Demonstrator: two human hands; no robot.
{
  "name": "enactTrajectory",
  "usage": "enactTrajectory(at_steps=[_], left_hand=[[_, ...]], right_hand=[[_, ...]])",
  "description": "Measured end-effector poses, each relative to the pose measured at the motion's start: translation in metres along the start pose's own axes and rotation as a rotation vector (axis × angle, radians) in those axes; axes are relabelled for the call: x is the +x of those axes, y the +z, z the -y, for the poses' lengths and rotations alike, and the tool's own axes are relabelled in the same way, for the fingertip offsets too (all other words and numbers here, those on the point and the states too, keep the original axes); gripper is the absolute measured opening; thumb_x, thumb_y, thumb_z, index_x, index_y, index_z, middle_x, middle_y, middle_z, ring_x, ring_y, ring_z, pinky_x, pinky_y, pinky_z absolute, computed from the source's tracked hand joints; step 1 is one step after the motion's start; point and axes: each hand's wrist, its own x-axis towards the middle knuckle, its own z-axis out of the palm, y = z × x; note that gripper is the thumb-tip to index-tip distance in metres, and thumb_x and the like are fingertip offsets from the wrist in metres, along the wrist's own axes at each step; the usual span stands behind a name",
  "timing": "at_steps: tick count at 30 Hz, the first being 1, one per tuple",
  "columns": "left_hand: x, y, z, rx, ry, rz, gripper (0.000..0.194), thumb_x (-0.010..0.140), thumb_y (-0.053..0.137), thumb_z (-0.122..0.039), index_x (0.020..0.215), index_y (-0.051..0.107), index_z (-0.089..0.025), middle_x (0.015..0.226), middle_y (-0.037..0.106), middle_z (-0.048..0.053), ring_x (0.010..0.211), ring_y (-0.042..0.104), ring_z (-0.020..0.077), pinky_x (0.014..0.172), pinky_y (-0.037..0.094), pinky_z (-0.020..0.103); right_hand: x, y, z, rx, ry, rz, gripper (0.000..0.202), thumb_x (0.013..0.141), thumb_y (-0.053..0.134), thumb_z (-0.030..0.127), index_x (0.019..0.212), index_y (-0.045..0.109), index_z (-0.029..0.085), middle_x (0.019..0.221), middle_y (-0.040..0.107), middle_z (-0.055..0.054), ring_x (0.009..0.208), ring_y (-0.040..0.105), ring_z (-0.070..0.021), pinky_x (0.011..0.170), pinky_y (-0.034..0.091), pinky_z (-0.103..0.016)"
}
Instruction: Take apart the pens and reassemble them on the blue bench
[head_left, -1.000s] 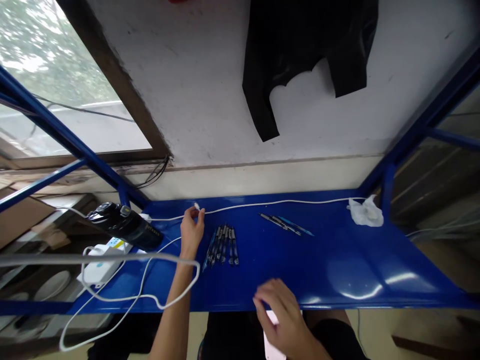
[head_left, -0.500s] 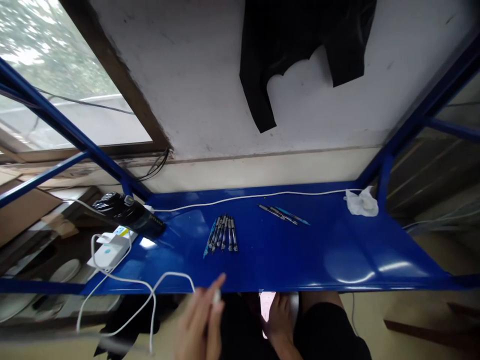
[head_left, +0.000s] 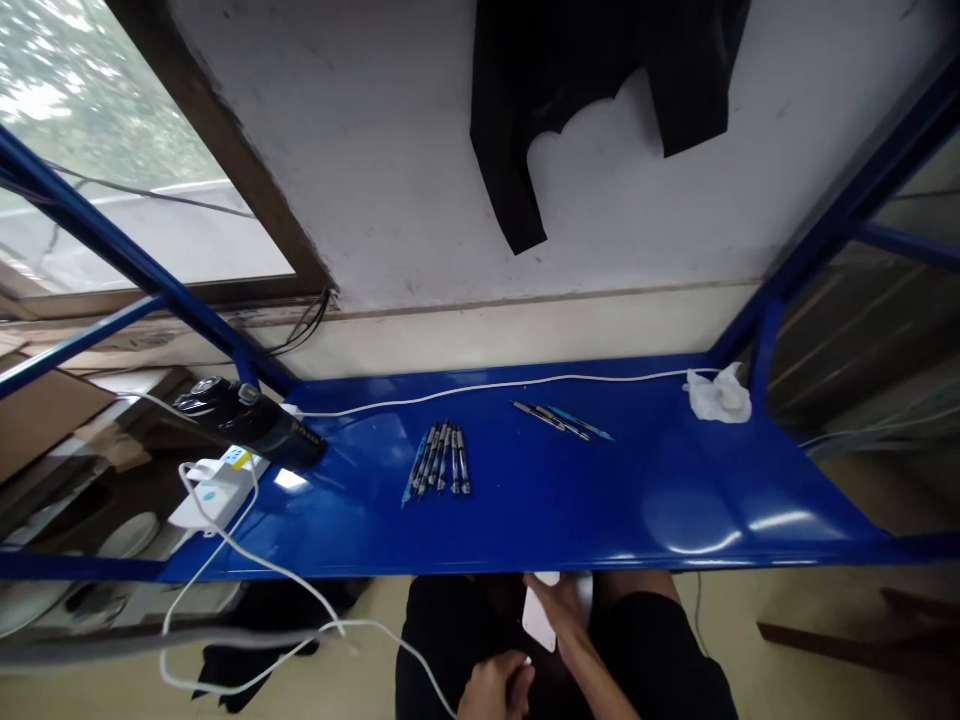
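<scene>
Below the front edge of the blue table, over the lap, my right hand is closed around a phone with a pale, light face. My left hand is pinched around the end of a white charging cable; a small white tip shows at its fingers. It is lower than the phone and just left of it, apart from it. From the hand the cable loops left towards a white power strip at the table's left end.
Several pens lie side by side on the blue table, and three more pens lie farther back. A black bottle leans at the left, and a crumpled tissue sits back right. Blue frame bars rise at both ends.
My left hand has moved right and down, from the table's front edge to near the phone, drawing the cable with it. The phone looks dimmer and more tilted in my right hand.
</scene>
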Motion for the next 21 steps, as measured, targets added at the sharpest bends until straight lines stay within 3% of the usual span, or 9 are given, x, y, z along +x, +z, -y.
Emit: enactTrajectory(at_steps=[2, 5, 9, 15, 21], left_hand=[[0.005, 0.001, 0.002, -0.117, -0.016, 0.024, 0.058, 0.097, 0.054, -0.072, 0.09, 0.078, -0.02, 0.076, 0.078, 0.01, 0.071, 0.078, 0.0265, 0.067, 0.057, 0.031], [0.011, 0.005, 0.005, -0.283, -0.028, -0.002, 0.072, 0.092, 0.052, -0.084, 0.099, 0.077, -0.017, 0.087, 0.08, 0.012, 0.066, 0.077, 0.0246, 0.051, 0.052, 0.027], [0.011, 0.006, 0.003, -0.313, -0.03, -0.052, 0.082, 0.088, 0.047, -0.092, 0.096, 0.077, -0.016, 0.089, 0.08, 0.013, 0.074, 0.078, 0.0259, 0.046, 0.052, 0.025], [0.01, 0.007, 0.004, -0.341, -0.013, -0.061, 0.081, 0.088, 0.049, -0.092, 0.089, 0.077, -0.016, 0.089, 0.079, 0.014, 0.071, 0.076, 0.0249, 0.045, 0.052, 0.024], [0.016, 0.016, 0.02, -0.315, 0.006, -0.062, 0.083, 0.091, 0.045, -0.093, 0.086, 0.077, -0.016, 0.069, 0.071, 0.009, 0.056, 0.068, 0.0207, 0.043, 0.047, 0.024]], right_hand=[[-0.006, 0.0, 0.008, 0.217, 0.042, 0.007, 0.077, 0.067, 0.087, 0.061, 0.125, 0.069, 0.015, 0.11, 0.084, -0.016, 0.11, 0.079, -0.0391, 0.092, 0.061, -0.042], [-0.016, 0.004, 0.018, 0.307, 0.043, -0.022, 0.081, 0.064, 0.09, 0.062, 0.128, 0.069, 0.016, 0.108, 0.084, -0.013, 0.106, 0.079, -0.0375, 0.09, 0.062, -0.041], [-0.022, 0.011, 0.027, 0.282, -0.01, -0.073, 0.083, 0.064, 0.088, 0.067, 0.129, 0.07, 0.019, 0.104, 0.084, -0.01, 0.108, 0.078, -0.037, 0.09, 0.062, -0.04], [-0.019, 0.01, 0.022, 0.196, -0.017, -0.118, 0.089, 0.063, 0.088, 0.067, 0.134, 0.066, 0.017, 0.116, 0.082, -0.014, 0.118, 0.075, -0.0398, 0.101, 0.058, -0.044], [-0.02, 0.015, 0.015, 0.12, -0.153, -0.184, 0.085, 0.071, 0.085, 0.06, 0.14, 0.059, 0.019, 0.12, 0.08, -0.012, 0.12, 0.073, -0.0388, 0.114, 0.051, -0.054]])
